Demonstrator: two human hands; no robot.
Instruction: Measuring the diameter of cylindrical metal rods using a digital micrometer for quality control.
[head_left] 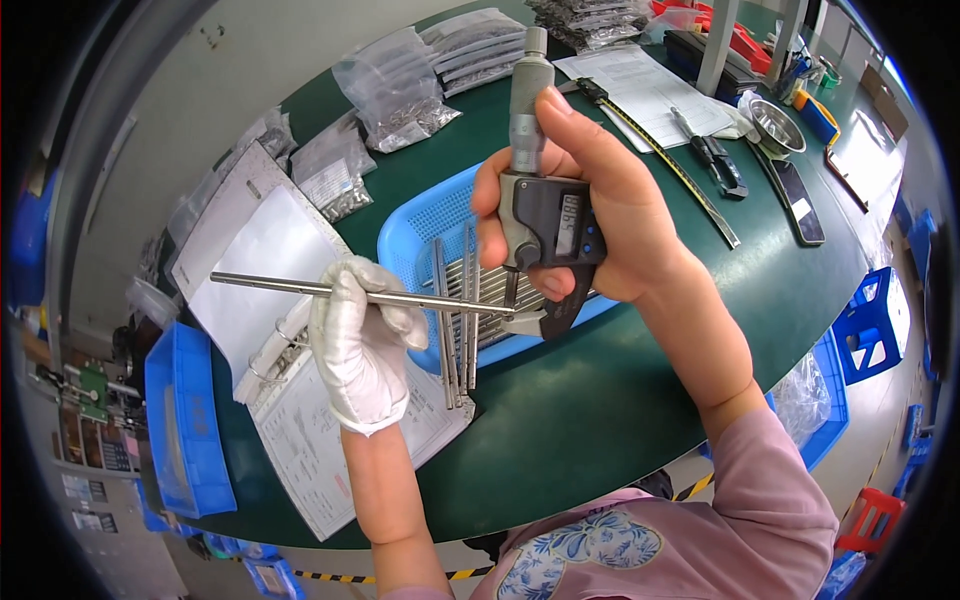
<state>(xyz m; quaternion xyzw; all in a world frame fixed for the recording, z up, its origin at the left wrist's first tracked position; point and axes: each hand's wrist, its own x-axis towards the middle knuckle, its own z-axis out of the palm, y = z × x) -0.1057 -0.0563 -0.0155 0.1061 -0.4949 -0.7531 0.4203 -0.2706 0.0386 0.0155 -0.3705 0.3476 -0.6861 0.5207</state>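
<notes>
My left hand (362, 335), in a white glove, pinches a thin metal rod (265, 285) that lies nearly level across the view. The rod's right end sits between the jaws of a digital micrometer (548, 225). My bare right hand (620, 190) wraps round the micrometer, holding it upright with its small display facing me and the thumb high beside the barrel. Below and behind both hands is a blue perforated basket (405, 225) with many similar rods (490, 300) in it. Several of these rods lean across its near rim.
An open ring binder (330, 450) with papers lies at left, beside a blue bin (185, 420). Bags of small metal parts (395, 95) line the back. At right lie a caliper (670, 165), another micrometer (715, 160), a phone (795, 200) and a metal bowl (775, 128).
</notes>
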